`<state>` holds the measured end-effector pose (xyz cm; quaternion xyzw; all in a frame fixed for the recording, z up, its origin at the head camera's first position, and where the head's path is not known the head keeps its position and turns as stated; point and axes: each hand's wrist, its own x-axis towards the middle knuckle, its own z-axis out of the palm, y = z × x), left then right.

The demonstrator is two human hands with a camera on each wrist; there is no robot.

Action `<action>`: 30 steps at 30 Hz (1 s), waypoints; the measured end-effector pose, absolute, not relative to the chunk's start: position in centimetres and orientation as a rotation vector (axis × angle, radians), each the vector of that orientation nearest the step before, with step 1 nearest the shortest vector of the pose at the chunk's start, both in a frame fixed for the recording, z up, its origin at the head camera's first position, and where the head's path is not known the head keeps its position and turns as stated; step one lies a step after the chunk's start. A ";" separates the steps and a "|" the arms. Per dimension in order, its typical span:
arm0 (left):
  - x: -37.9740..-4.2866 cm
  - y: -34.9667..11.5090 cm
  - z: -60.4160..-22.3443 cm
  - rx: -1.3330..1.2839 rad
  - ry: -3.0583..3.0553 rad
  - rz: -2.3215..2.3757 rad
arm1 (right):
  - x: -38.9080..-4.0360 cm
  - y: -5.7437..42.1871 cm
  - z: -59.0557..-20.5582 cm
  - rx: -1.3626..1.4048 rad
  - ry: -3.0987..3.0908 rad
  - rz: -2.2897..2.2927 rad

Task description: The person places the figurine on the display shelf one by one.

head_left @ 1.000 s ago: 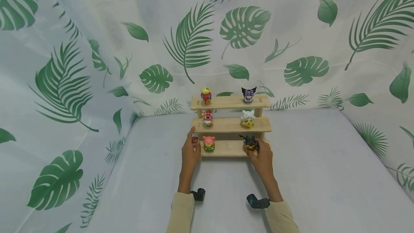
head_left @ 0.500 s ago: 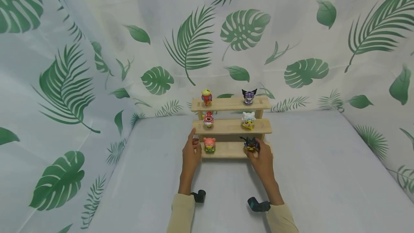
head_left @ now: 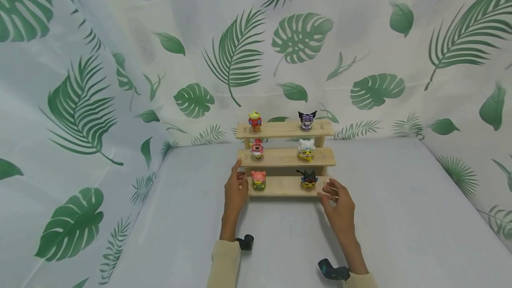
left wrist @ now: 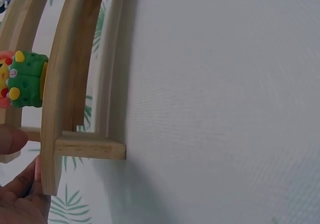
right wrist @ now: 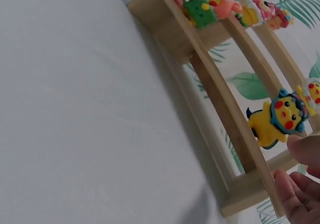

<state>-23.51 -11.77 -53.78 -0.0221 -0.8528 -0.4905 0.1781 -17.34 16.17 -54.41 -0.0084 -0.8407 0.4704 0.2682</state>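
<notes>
A three-tier wooden display shelf point(head_left: 280, 186) stands on the white surface, with two toy figurines on each tier. My left hand point(head_left: 236, 192) holds the left end of the lowest board, thumb above it and fingers at its end. Just inside that hand sits a pink-and-green figurine point(head_left: 258, 180). A yellow figurine with a dark hood point(head_left: 309, 179) stands upright at the right of the lowest tier. My right hand point(head_left: 339, 201) is beside it at the board's right end, fingers loosely bent and apart from the figurine, holding nothing.
On the middle tier are a red-and-pink figurine point(head_left: 257, 149) and a white-hooded yellow one point(head_left: 306, 150). The top tier bears a red-and-yellow figurine point(head_left: 254, 121) and a black-and-purple one point(head_left: 307, 121). A leaf-print curtain point(head_left: 304, 70) hangs behind.
My right hand has let go of the dark-hooded figurine and drawn back to the right, leaving it standing on the lowest tier. The left hand has stayed at the shelf's left end.
</notes>
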 end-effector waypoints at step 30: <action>-14.9 -11.9 -54.2 -0.164 -2.409 -0.757 | -12.8 16.6 -54.4 0.157 -2.640 0.503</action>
